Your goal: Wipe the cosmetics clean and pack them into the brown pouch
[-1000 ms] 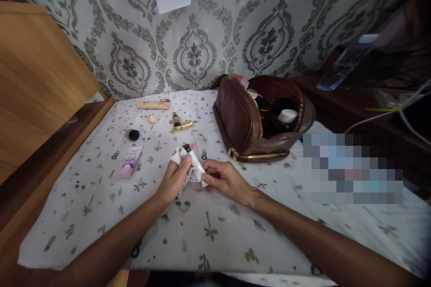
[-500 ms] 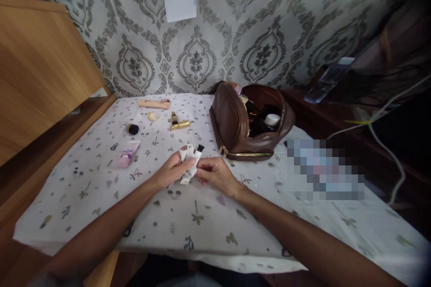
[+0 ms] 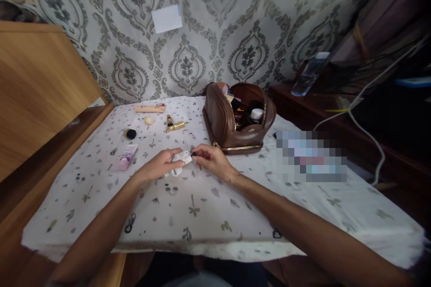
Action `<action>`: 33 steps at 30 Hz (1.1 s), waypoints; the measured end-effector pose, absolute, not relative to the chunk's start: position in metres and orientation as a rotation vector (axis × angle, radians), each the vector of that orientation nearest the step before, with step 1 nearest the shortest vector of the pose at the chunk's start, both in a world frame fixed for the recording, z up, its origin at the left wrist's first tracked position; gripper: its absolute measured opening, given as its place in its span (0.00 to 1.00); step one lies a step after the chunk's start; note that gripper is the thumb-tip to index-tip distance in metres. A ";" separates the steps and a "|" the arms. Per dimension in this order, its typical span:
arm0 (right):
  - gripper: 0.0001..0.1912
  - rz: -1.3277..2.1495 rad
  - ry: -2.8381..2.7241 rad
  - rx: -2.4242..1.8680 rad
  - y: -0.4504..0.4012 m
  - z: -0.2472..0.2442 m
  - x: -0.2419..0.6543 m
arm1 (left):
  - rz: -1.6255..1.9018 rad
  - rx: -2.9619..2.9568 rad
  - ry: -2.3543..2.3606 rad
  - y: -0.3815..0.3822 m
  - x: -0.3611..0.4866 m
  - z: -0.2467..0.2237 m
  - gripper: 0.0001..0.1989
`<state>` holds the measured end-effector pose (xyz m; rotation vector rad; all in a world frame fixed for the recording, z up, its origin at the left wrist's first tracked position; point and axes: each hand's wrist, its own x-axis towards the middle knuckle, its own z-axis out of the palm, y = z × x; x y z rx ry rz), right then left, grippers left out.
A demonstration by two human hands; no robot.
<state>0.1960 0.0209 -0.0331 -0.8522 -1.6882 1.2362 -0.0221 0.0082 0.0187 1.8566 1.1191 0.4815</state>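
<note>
Since the earlier frame, the right hand [image 3: 214,161] has shifted from the side of the white tube [image 3: 187,159] to its black cap [image 3: 193,154], and the cap end, previously directed away from the person, now points toward the right hand. Left hand [image 3: 162,164]: closed around the tube body and a crumpled white cloth [image 3: 176,170], thumb on the near side. Right hand: thumb and fingertips pinched at the cap; whether the cap is seated or loosened cannot be told at this size. The tube is located between both hands, above the patterned tablecloth [image 3: 193,237], in front of the brown bag [image 3: 218,121]. The bag stands unzipped at the far right of the hands, with a white-lidded container [image 3: 257,114] inside. A pink tube [image 3: 126,158] lies left of the left hand. Beyond the hands, a gold tube [image 3: 175,126] lies against a small bottle [image 3: 169,120]; a peach tube [image 3: 150,109] lies farther back, near the wall.
</note>
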 end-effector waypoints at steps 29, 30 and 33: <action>0.05 0.664 -2.271 -1.171 0.013 -0.026 0.196 | 0.488 2.997 1.489 -0.034 0.001 -0.018 0.15; 0.04 0.666 -2.270 -1.167 0.013 -0.026 0.196 | 0.485 3.024 1.485 -0.034 0.000 -0.018 0.15; 0.03 0.667 -2.273 -1.158 0.013 -0.026 0.196 | 0.499 3.070 1.479 -0.035 -0.003 -0.018 0.16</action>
